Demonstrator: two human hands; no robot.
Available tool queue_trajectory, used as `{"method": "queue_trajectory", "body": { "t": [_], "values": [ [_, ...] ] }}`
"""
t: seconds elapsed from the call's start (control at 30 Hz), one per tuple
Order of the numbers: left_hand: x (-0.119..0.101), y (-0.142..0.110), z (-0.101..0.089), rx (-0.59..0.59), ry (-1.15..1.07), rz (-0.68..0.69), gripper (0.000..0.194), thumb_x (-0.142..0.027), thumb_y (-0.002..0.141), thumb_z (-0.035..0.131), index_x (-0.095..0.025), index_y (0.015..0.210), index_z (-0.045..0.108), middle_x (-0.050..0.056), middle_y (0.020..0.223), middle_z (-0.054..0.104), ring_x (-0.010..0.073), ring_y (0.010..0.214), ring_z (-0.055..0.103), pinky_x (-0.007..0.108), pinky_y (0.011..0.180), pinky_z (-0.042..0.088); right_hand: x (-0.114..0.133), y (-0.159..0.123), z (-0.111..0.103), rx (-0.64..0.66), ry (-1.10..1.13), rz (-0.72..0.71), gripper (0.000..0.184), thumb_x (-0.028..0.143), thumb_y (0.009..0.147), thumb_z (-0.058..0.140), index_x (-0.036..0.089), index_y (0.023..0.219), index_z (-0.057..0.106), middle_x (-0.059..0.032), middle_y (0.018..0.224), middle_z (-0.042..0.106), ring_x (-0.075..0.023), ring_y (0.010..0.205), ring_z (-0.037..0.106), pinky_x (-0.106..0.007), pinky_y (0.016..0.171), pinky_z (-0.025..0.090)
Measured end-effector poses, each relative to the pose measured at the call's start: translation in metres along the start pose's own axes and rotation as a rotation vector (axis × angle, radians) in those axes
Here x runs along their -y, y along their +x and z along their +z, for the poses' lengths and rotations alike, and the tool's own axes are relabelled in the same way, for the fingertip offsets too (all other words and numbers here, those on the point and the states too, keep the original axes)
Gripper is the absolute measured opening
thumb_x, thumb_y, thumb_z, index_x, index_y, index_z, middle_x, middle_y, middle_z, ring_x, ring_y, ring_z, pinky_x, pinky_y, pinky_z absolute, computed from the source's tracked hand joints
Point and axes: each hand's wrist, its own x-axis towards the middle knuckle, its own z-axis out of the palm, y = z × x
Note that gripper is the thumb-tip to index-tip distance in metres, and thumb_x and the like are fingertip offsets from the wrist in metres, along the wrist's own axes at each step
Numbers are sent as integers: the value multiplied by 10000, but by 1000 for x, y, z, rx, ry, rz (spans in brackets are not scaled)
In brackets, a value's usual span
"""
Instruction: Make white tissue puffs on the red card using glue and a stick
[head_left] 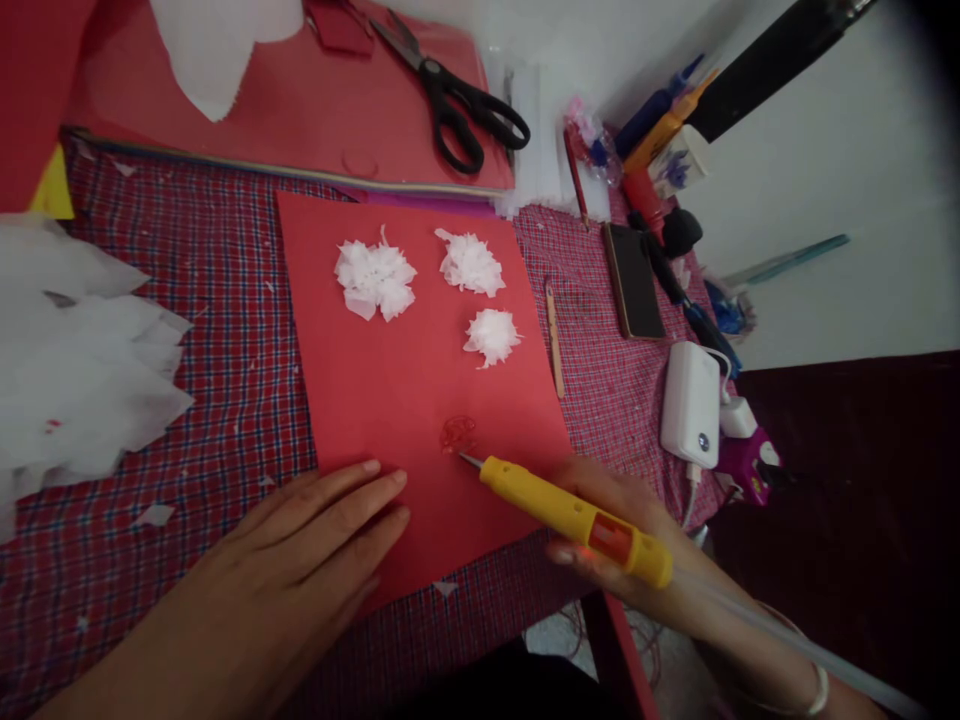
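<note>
Your freest lane ran over the flat sheet of red paper (352, 390), between the ragged white tissue flower (375, 280) and your left hand (322, 540), spread across its lower-left edge. Only a narrow gap separated that flower from the small white tissue puff (471, 263); a second white tissue puff (492, 337) stood just below. The straight yellow glue gun (547, 503) in your right hand (637, 503) barred the lower right. Past the top edge, black-handled metal scissors (450, 95) obstructed you; rightward, a flat dark-screened phone (635, 280) did.
</note>
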Motion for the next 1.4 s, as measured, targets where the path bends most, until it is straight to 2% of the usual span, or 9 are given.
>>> {"method": "queue_trajectory", "body": {
  "t": [0.07, 0.17, 0.33, 0.53, 0.73, 0.9, 1.17, 1.27, 1.4],
  "values": [
    [0, 0, 0, 1, -9, 7, 438, -123, 924, 513, -252, 1330, 617, 21, 1443, 597, 219, 1383, 475, 357, 1132, 405, 1, 2, 0, 15, -8, -6, 315, 497, 927, 606, 184, 890, 598, -38, 809, 602, -139, 653, 554, -275, 553, 399],
    [1, 0, 0, 12, -13, 39, 455, -129, 917, 528, -245, 1350, 609, 29, 1452, 591, 220, 1382, 479, 347, 1118, 428, -1, 2, -1, -35, -17, -25, 290, 482, 934, 599, 193, 903, 598, -37, 805, 612, -148, 652, 566, -282, 554, 418],
    [2, -1, 0, 14, -54, 9, 434, -130, 925, 530, -253, 1331, 625, 26, 1437, 605, 209, 1376, 490, 339, 1136, 420, -5, -4, -5, -85, -24, -35, 231, 451, 941, 599, 220, 944, 598, -40, 828, 630, -172, 692, 594, -306, 575, 466],
    [0, 1, 0, -15, -47, -10, 417, -145, 938, 520, -258, 1326, 623, 17, 1425, 614, 197, 1390, 475, 333, 1163, 384, -6, -4, 0, -30, 0, 30, 317, 528, 938, 577, 215, 889, 592, -42, 812, 610, -173, 654, 570, -321, 533, 431],
    [0, 1, -1, 10, -33, 21, 446, -131, 920, 530, -249, 1343, 611, 25, 1440, 601, 208, 1384, 479, 338, 1147, 402, -9, 1, 5, -97, -48, -75, 390, 575, 941, 554, 205, 816, 541, 8, 701, 544, -117, 575, 498, -269, 491, 349],
    [-4, 3, 1, -42, -62, -54, 400, -134, 938, 500, -263, 1289, 644, 11, 1386, 639, 196, 1357, 503, 338, 1161, 381, -11, -2, 4, -57, -67, -5, 467, 636, 929, 529, 198, 770, 538, 3, 680, 533, -118, 560, 473, -273, 484, 325],
    [0, 3, 0, -23, -20, 32, 419, -105, 922, 507, -229, 1304, 631, 17, 1428, 604, 200, 1381, 462, 329, 1187, 325, -9, -6, -4, -99, -71, -20, 349, 543, 943, 562, 204, 856, 571, -11, 734, 569, -136, 607, 526, -275, 518, 393],
    [0, 2, 0, -41, -29, 12, 400, -116, 934, 497, -234, 1286, 644, 15, 1411, 618, 196, 1371, 472, 329, 1179, 339, -10, -6, -4, -130, -44, -17, 331, 534, 937, 585, 206, 889, 586, -17, 773, 582, -139, 637, 538, -277, 543, 404],
    [2, 2, 0, -10, -1, 42, 436, -116, 919, 514, -243, 1320, 625, 13, 1426, 609, 208, 1368, 482, 338, 1146, 383, -10, -4, -4, -94, -13, 33, 336, 541, 932, 591, 206, 918, 588, -21, 799, 583, -143, 657, 544, -280, 556, 404]
  ]
}}
